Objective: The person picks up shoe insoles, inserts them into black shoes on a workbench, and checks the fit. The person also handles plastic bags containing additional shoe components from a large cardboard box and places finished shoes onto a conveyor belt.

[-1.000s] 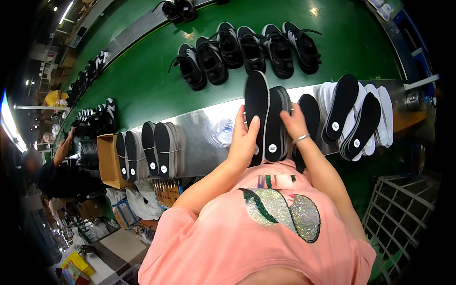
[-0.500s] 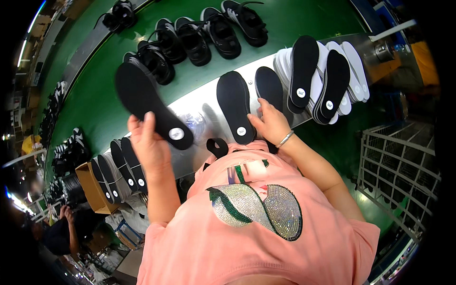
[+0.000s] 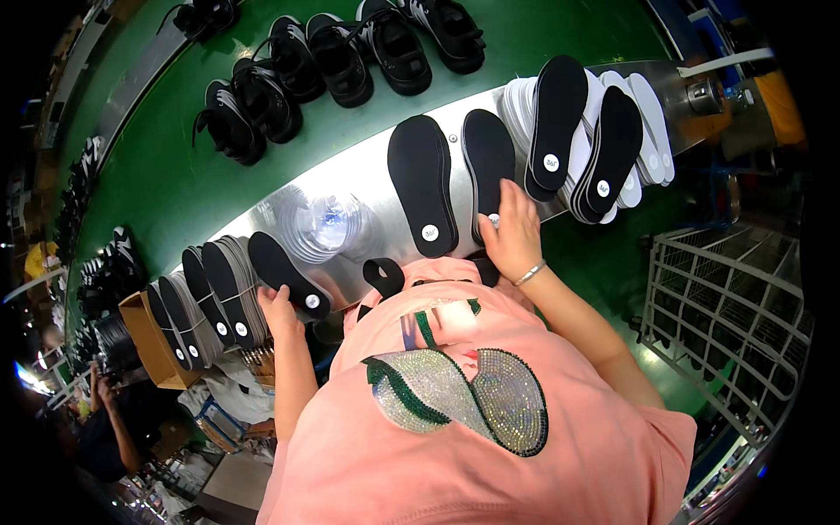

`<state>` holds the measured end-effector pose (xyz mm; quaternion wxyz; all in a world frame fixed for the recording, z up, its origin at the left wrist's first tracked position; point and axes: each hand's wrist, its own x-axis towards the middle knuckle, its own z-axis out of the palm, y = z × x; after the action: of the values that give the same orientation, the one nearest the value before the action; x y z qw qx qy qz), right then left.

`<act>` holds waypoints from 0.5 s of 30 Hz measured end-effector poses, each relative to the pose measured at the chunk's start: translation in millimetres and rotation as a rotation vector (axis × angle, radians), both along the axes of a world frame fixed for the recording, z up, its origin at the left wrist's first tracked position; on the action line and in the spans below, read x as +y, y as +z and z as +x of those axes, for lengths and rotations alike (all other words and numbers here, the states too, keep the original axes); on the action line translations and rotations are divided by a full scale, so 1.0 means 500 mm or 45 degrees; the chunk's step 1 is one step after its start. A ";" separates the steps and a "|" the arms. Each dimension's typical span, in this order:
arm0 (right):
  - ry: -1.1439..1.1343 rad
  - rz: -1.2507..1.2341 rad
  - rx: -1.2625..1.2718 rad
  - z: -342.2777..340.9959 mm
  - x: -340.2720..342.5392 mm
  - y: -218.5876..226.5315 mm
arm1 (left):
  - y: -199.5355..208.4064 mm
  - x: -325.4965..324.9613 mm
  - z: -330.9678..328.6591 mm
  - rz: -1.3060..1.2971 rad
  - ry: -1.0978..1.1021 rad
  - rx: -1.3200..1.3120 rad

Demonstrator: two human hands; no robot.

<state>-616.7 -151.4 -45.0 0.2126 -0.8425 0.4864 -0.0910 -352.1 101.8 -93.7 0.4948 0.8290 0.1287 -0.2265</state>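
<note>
A black insole (image 3: 282,269) with a round white sticker at its heel is in my left hand (image 3: 280,313), closed on its edge beside the banded stacks at the left. My right hand (image 3: 516,234) is at the heel end of a black insole pile (image 3: 487,157) on the metal strip. Its fingers are stretched along the pile's right edge, and the thumb partly covers the sticker. Just left of that lies another black insole pile (image 3: 420,179). Farther right, black insoles (image 3: 560,105) rest on stacks of white ones (image 3: 520,105).
Banded insole stacks (image 3: 229,284) stand by a cardboard box (image 3: 149,332) at the left. Clear round plastic pieces (image 3: 324,223) lie on the metal strip (image 3: 372,171). Several black shoes (image 3: 337,61) stand on the green belt (image 3: 166,188). A wire cart (image 3: 726,306) is at the right.
My left hand has lowered its insole down and left, uncovering the clear plastic pieces. My right hand has moved from between the two middle piles to the right pile's heel.
</note>
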 end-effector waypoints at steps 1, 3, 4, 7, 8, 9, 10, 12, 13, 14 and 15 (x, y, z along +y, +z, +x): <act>-0.081 0.078 -0.062 -0.017 0.003 -0.021 | -0.018 0.010 -0.005 -0.031 -0.021 -0.147; -0.221 0.211 -0.135 -0.043 0.001 -0.071 | 0.050 -0.055 -0.070 0.548 -0.185 -0.540; -0.223 0.147 -0.092 -0.039 -0.006 -0.072 | 0.072 -0.065 -0.091 0.402 -0.460 -0.952; -0.258 0.140 -0.020 -0.017 -0.027 -0.079 | 0.147 -0.160 -0.147 -0.164 -1.128 -0.680; -0.291 0.256 -0.044 -0.010 -0.037 -0.078 | 0.176 -0.213 -0.172 -0.294 -1.089 -0.132; -0.325 0.365 -0.075 -0.001 -0.049 -0.076 | 0.141 -0.246 -0.190 -0.362 -1.140 -0.021; -0.382 0.467 -0.284 -0.012 -0.060 -0.110 | 0.082 -0.281 -0.215 -0.362 -1.057 0.092; -0.407 0.672 -0.456 0.002 -0.055 -0.096 | 0.019 -0.340 -0.242 0.074 -1.129 -0.239; -0.427 0.770 -0.539 0.008 -0.049 -0.091 | 0.016 -0.367 -0.248 -0.017 -1.039 -0.168; -0.350 0.590 -0.538 0.006 -0.044 -0.111 | 0.009 -0.395 -0.253 -0.108 -0.954 -0.094; -0.306 0.514 -0.519 0.010 -0.037 -0.104 | 0.001 -0.413 -0.254 -0.188 -0.859 -0.023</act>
<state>-611.5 -169.8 -96.8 0.4565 -0.6842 0.5382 -0.1841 -479.3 -104.5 -93.0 0.4520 0.7888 -0.1736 -0.3787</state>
